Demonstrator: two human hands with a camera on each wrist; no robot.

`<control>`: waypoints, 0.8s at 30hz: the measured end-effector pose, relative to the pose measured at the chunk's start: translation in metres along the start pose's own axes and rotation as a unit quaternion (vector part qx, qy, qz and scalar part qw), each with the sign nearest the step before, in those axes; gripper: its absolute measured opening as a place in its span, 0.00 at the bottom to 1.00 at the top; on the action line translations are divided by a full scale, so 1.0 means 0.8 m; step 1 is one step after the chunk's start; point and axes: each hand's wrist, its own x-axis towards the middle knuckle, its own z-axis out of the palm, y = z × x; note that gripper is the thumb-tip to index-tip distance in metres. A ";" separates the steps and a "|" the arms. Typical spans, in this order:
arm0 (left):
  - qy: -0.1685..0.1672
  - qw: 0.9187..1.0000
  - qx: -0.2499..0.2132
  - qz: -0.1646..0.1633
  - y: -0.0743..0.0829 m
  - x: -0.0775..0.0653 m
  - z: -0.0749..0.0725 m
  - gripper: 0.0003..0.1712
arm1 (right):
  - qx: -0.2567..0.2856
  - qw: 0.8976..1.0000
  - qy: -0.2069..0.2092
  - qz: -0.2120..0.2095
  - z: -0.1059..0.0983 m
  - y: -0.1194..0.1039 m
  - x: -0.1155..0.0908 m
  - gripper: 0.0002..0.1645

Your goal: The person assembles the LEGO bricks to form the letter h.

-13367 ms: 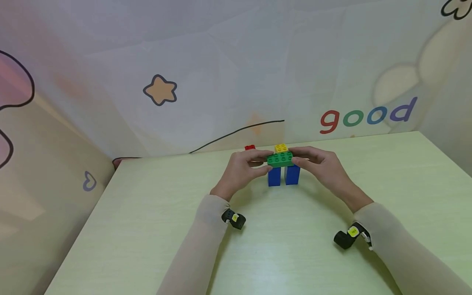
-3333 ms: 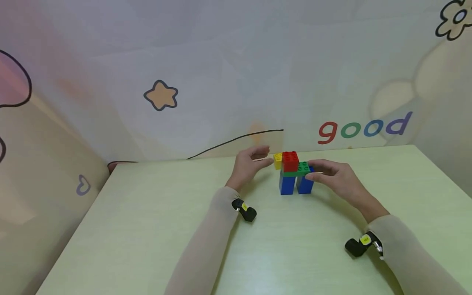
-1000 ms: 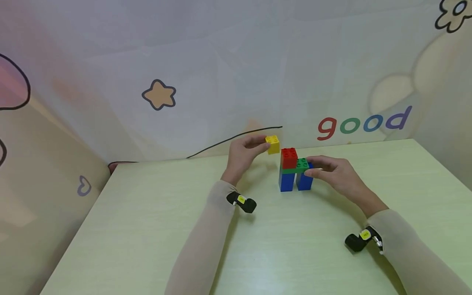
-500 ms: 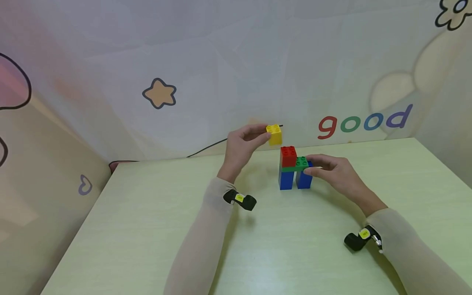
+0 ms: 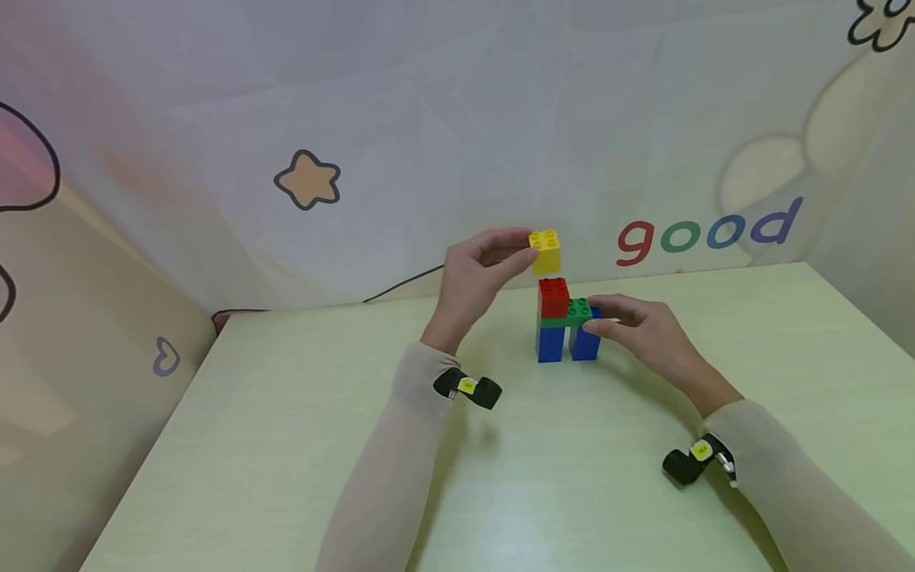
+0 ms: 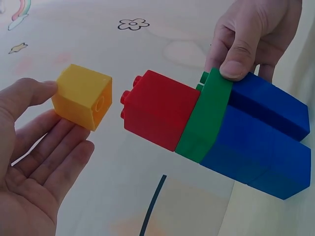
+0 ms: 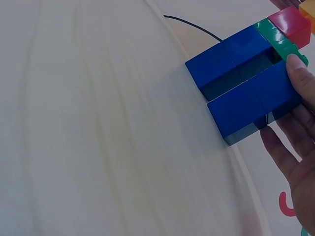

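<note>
My left hand pinches a yellow toy brick between thumb and fingers, studs up. It hangs just above a red brick, with a gap between them in the left wrist view. The red brick sits on the left end of a green brick, whose right studs are bare. Under the green brick stand a left blue column and a right blue column, each showing a seam in the right wrist view. My right hand grips the upper part of the right column, thumb at the green brick's edge.
The pale table carries the brick structure close to its back edge. Behind it rises a printed backdrop with a star and the word "good". Black cameras are strapped to both wrists.
The green brick was placed on the blue columns, and the red brick now sits on it. My left hand picked up the yellow brick from behind, raised it and moved it right, over the red one.
</note>
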 end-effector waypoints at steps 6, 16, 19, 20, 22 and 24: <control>-0.023 1.000 0.007 0.006 -0.010 0.003 0.003 0.18 | -0.004 1.000 0.001 -0.003 0.001 -0.004 0.000 0.34; -0.038 0.999 0.017 0.014 -0.038 0.008 0.005 0.19 | -0.006 1.000 0.007 -0.002 0.004 -0.001 0.001 0.34; -0.039 0.999 0.022 0.011 -0.034 0.005 0.005 0.18 | -0.008 1.000 0.010 0.002 0.004 0.000 0.002 0.34; -0.039 0.999 0.024 0.009 -0.034 0.005 0.005 0.18 | -0.008 1.000 0.010 0.002 0.004 0.000 0.001 0.34; -0.040 0.999 0.029 0.007 -0.026 0.002 0.005 0.18 | -0.009 1.000 0.008 0.001 0.004 0.000 0.001 0.35; -0.040 0.999 0.032 0.005 -0.021 -0.001 0.005 0.17 | -0.010 1.000 0.007 -0.001 0.004 0.000 0.001 0.35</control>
